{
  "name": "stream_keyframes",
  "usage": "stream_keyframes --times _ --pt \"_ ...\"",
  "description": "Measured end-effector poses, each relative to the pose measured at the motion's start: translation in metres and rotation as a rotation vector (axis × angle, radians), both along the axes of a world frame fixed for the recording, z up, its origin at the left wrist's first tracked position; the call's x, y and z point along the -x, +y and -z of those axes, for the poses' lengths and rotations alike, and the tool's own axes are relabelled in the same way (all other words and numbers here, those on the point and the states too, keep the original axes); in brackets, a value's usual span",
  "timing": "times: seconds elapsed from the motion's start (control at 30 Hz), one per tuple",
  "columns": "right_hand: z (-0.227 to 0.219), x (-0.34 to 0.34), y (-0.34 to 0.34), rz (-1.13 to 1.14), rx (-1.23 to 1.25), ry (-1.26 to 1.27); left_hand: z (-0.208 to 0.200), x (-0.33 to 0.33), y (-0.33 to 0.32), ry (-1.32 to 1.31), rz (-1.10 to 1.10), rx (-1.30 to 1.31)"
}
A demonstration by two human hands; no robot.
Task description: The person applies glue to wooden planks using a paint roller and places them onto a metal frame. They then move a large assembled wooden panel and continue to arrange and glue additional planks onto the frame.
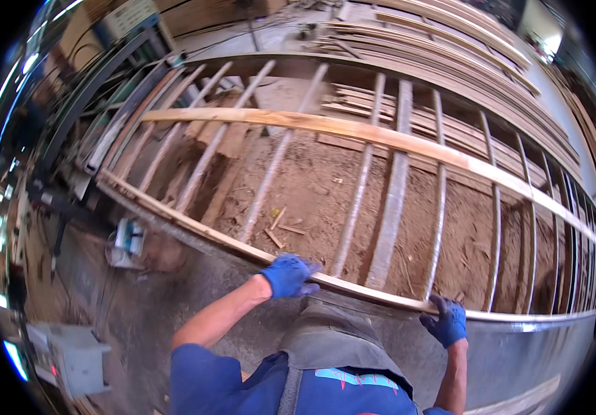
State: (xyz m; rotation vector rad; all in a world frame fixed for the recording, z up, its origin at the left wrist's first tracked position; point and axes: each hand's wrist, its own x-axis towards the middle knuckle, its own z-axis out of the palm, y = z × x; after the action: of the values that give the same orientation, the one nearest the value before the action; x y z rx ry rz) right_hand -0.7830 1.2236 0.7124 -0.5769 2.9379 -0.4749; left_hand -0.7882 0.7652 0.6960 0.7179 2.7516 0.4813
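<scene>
A long, thin wooden strip (364, 290) runs along the near edge of a roller conveyor frame, in front of my body. My left hand (289, 275), in a blue work glove, is closed around the strip left of my apron. Farther right, my right hand (446, 321) wears a matching glove and grips the same strip, its fingers curled over the edge. Beyond both hands, a longer wooden board (332, 126) lies across the metal rollers (440, 214), touched by neither hand.
Sawdust and wood scraps (277, 228) cover the floor under the rollers. Stacked boards (450, 76) lie past the far rail. A machine frame (97, 104) stands at the far left, a white bucket (126, 242) below it. A grey box (80, 360) is at lower left.
</scene>
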Motion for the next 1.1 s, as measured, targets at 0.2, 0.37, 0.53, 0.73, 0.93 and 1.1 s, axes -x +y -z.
stream_keyframes --times 0.2,0.37,0.53,0.73,0.93,1.1 --pt "0.018 0.004 0.003 -0.065 -0.095 -0.106 0.018 -0.046 0.010 0.149 -0.160 0.089" --pt "0.052 -0.001 0.015 -0.031 -0.043 0.045 0.012 -0.037 0.007 0.369 -0.233 0.232" --pt "0.038 -0.003 -0.012 -0.139 0.023 0.023 0.015 -0.047 -0.007 0.256 -0.264 0.233" --pt "0.042 -0.010 0.034 -0.119 0.006 0.020 0.037 -0.059 0.038 0.412 -0.285 0.157" --pt "0.024 0.000 0.013 -0.202 -0.173 -0.084 0.010 -0.052 0.032 0.032 -0.293 0.200" --pt "-0.016 -0.021 -0.086 -0.275 -0.113 0.006 -0.006 -0.102 -0.009 0.508 -0.355 -0.127"
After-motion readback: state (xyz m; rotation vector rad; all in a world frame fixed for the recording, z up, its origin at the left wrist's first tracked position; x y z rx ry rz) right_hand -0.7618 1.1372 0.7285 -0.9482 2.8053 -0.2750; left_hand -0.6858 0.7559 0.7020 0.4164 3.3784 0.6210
